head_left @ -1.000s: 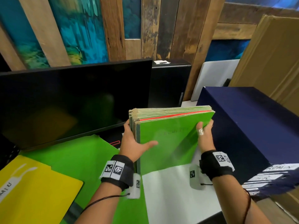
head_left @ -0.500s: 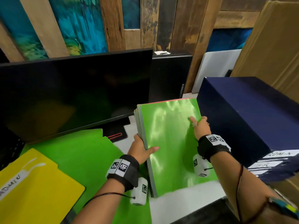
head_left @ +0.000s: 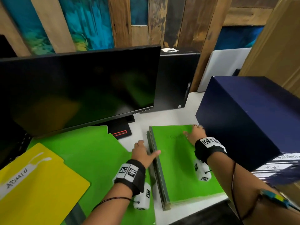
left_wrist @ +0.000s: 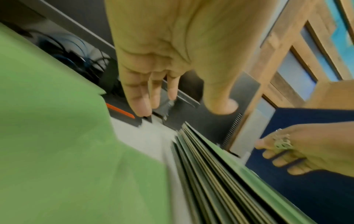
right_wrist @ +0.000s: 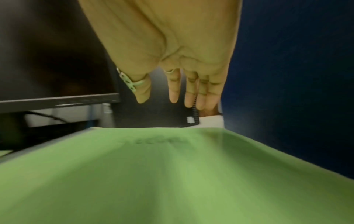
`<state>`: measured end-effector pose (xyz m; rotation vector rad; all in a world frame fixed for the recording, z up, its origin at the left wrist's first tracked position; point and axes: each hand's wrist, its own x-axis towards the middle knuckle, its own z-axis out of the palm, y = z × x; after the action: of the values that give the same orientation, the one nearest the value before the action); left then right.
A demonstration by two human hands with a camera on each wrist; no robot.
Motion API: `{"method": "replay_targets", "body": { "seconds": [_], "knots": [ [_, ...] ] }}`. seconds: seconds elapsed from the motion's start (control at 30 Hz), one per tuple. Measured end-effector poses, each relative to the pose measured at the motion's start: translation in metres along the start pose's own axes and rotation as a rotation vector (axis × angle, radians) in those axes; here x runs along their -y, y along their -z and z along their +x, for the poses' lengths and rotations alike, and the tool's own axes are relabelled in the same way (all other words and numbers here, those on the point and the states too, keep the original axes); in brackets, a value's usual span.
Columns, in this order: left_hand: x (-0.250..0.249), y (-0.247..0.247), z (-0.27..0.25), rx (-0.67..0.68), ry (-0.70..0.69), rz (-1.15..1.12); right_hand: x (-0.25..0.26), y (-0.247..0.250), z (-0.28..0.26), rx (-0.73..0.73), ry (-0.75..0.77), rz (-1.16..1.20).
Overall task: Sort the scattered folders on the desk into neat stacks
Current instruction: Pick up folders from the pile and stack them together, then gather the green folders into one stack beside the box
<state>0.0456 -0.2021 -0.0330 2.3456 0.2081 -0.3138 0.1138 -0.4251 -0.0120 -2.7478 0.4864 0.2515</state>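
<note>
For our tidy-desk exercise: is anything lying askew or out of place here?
Yes. A loose green folder and a yellow folder lie overlapping at different angles, left of the squared green stack. The green one partly covers the monitor base.

A big dark blue box [head_left: 253,114] stands close on the right of the right hand [head_left: 194,133]. The monitor [head_left: 78,91] blocks the way past the left hand [head_left: 142,153]. Bare white desk [head_left: 164,117] lies open ahead of both hands.

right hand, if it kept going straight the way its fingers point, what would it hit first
Probably the navy box: the right hand lies over the green folder stack with fingertips already near the box's side, though depth is unclear.
</note>
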Motion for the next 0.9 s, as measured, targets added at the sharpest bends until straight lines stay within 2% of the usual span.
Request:
{"method": "replay_targets", "body": {
  "seconds": [0.1, 0.17, 0.27, 0.33, 0.47, 0.63, 0.7, 0.8, 0.9],
  "knots": [
    [0.032, 0.041, 0.001, -0.115, 0.03, 0.071, 0.045, -0.014, -0.026, 0.047, 0.241, 0.028],
    [0.066, 0.071, -0.003, -0.212, 0.108, 0.132, 0.078, -0.033, -0.049, 0.135, 0.38, 0.104],
    [0.136, 0.118, -0.024, -0.363, 0.335, 0.23, 0.132, -0.068, -0.089, 0.282, 0.558, 0.195],
    [0.184, 0.142, -0.046, -0.431, 0.498, 0.331, 0.165, -0.095, -0.116, 0.412, 0.626, 0.205],
    [0.241, 0.153, -0.097, -0.429, 0.77, 0.343, 0.22, -0.151, -0.166, 0.625, 0.585, 0.233],
    [0.245, 0.129, -0.131, -0.444, 0.988, 0.025, 0.254, -0.187, -0.201, 0.631, 0.519, 0.103],
    [0.246, 0.124, -0.136, -0.438, 1.01, -0.011, 0.259, -0.192, -0.201, 0.616, 0.514, 0.065],
    [0.247, 0.126, -0.138, -0.439, 0.955, -0.039, 0.26, -0.189, -0.197, 0.566, 0.511, 0.056],
    [0.243, 0.131, -0.136, -0.541, 0.885, -0.152, 0.253, -0.173, -0.194, 0.53, 0.546, 0.129]
  ]
}}
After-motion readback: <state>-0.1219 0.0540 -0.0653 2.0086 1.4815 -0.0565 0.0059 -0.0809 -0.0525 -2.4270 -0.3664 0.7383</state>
